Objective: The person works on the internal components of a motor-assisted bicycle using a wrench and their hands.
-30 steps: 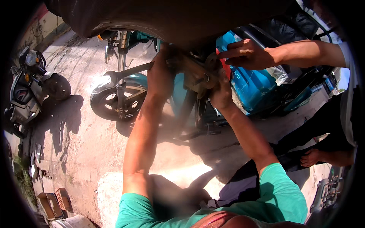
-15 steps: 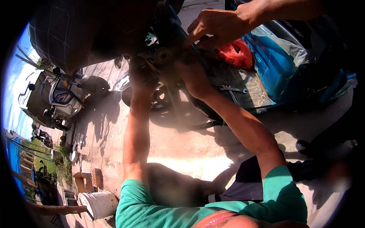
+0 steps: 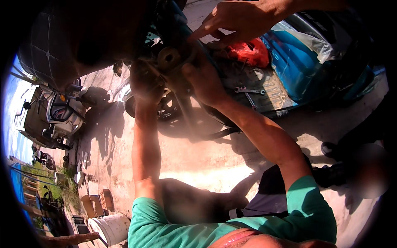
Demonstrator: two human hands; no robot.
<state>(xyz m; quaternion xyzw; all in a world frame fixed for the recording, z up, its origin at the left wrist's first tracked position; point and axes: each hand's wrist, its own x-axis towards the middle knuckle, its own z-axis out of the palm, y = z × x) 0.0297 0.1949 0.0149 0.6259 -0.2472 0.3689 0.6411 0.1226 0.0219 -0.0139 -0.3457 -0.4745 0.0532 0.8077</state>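
A round, dull metal piece with a hole in its middle (image 3: 168, 58) sits between my hands on the front of a blue vehicle. My left hand (image 3: 145, 84) lies in deep shadow at its left, fingers curled round something dark. To the right of the piece, my right hand (image 3: 204, 82) is closed on the metal below it, thumb toward me; its other fingers are hidden. Another person's hand (image 3: 235, 20) reaches in from the upper right, forefinger stretched toward the blue frame tube (image 3: 178, 20) just beyond my right hand.
Two wrenches (image 3: 250, 91) lie on the vehicle's footboard (image 3: 275, 89), near a red plastic bag (image 3: 250, 53) and blue body panels (image 3: 285, 70). A large dark, net-patterned bulk (image 3: 45, 45) overhangs the upper left. A parked three-wheeler (image 3: 62, 111), a brick (image 3: 106, 199) and a white bucket (image 3: 109, 228) are at left.
The whole view has shifted a little, so most things sit farther left and higher. Both my hands keep their places at the round metal piece. The other person's finger still points there.
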